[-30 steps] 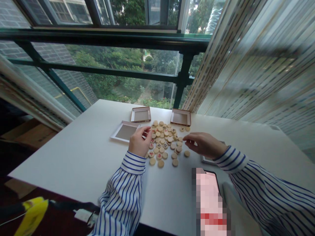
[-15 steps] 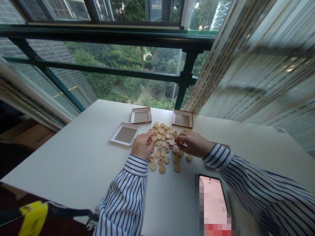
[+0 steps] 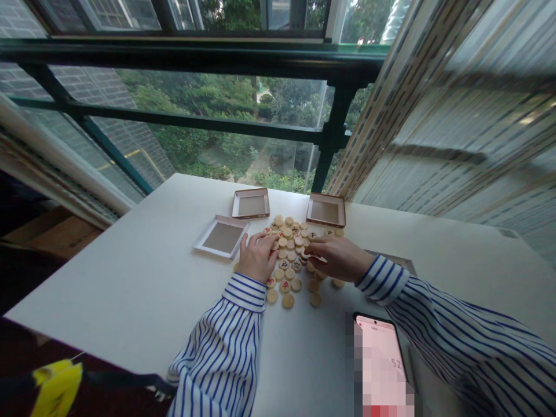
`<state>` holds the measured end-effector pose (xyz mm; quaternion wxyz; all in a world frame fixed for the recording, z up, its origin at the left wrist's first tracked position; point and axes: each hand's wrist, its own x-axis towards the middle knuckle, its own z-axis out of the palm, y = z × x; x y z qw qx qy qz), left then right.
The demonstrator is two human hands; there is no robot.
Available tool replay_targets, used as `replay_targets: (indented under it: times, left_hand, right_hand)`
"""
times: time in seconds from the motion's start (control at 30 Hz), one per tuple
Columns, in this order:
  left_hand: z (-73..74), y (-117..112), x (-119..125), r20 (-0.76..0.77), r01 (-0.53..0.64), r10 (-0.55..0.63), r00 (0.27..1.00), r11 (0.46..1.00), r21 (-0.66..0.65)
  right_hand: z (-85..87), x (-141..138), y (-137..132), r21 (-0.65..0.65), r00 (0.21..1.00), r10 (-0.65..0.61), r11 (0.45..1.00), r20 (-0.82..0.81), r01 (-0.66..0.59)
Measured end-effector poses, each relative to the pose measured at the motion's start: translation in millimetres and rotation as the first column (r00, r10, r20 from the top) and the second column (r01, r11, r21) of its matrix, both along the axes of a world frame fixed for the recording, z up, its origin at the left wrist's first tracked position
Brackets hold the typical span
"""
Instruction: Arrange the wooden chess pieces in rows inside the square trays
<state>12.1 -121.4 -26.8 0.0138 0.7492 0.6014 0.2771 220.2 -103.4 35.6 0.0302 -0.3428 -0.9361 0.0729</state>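
The white table point(image 3: 130, 289) fills the middle; its near edge is cut off at the bottom, well short of the pile point(image 3: 289, 255) of round wooden discs. Beyond the pile stands a window point(image 3: 217, 116) with dark bars, and right of the pile hangs a striped curtain point(image 3: 456, 116). A phone point(image 3: 382, 365) lies nearer than the pile, to its right. Its screen is blurred and its lower end cut off. A yellow thing point(image 3: 56, 385) far left of the pile is cut off and hard to make out.

A white tray point(image 3: 221, 237) lies just left of the pile. Two brown boxes sit at the pile's far end, the left box point(image 3: 251, 204) and the right box point(image 3: 326, 210), both open side up. A grey slab point(image 3: 397, 262) right of the pile is mostly hidden by the right sleeve.

The pile's long axis runs from the boxes toward the person. Some discs show red or dark marks, too small to read.

The left hand point(image 3: 257, 259) lies on the pile's left edge, covering the discs beneath it, with its fingers held close together and stretched flat. The right hand point(image 3: 337, 259) rests on the pile's right side. Its fingers are curled and its tips pinch a pale disc point(image 3: 313, 255) that is mostly hidden by them.
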Motion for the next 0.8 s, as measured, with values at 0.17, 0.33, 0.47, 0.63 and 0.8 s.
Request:
replay_targets:
  times: [0.17, 0.33, 0.47, 0.63, 0.8]
  left_hand:
    - [0.6, 0, 0, 0.002, -0.010, 0.010, 1.000, 1.000, -0.005]
    - [0.3, 0, 0, 0.008, 0.000, 0.000, 1.000, 1.000, -0.013]
    - [1.0, 0, -2, 0.048, -0.011, 0.011, 0.999, 1.000, 0.001]
    - [2.1, -1, -10, 0.168, -0.013, 0.003, 0.986, 0.998, 0.058]
    - [7.1, -6, -15, 0.435, -0.050, 0.026, 0.900, 0.998, 0.044]
  right_hand:
    - [-0.6, 0, 0, -0.017, 1.000, 0.019, 1.000, -0.005, -0.019]
    - [-2.1, -2, 0, -0.020, 1.000, -0.001, 1.000, 0.023, 0.001]
    - [-2.0, -4, -1, -0.029, 0.999, 0.008, 1.000, 0.034, -0.007]
    - [-1.7, -7, -3, -0.021, 0.999, 0.013, 1.000, 0.048, -0.012]
    - [-0.2, -9, -3, -0.022, 0.999, 0.016, 1.000, 0.044, -0.015]
